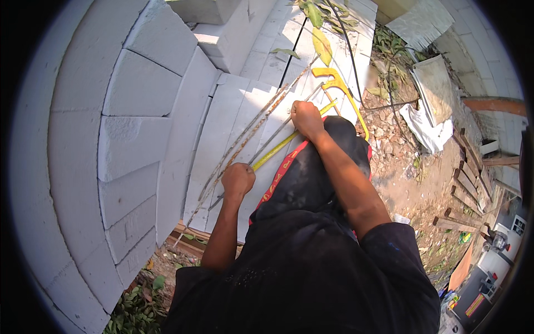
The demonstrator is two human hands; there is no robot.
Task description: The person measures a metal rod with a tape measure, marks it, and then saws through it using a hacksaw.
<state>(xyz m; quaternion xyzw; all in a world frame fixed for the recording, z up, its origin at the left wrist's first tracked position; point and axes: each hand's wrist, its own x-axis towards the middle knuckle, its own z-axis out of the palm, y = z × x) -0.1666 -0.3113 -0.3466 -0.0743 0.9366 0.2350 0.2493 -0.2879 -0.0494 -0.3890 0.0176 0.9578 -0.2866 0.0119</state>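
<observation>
A yellow tape measure blade point(273, 153) runs slantwise between my two hands, over the white blocks. My left hand point(238, 179) is closed at its near end, beside a thin grey steel rod point(268, 142). Further up, my right hand point(307, 119) is closed around the tape, and the blade's far end sticks out past the fist. The grey rod also passes at this fist; whether either hand grips it too I cannot tell. Two thin, partly rusty rods point(248, 136) lie to the left. Beyond my right hand rests a yellow hacksaw point(335, 82), near my dark-clothed leg.
White block walls point(139, 89) rise on the left, and white blocks point(228, 100) form the surface below. A black cable point(354, 67) crosses at the upper right. Rubble ground point(397, 167), a white sack point(431, 125), wooden pieces point(470, 183) and a toolbox point(478, 284) lie to the right.
</observation>
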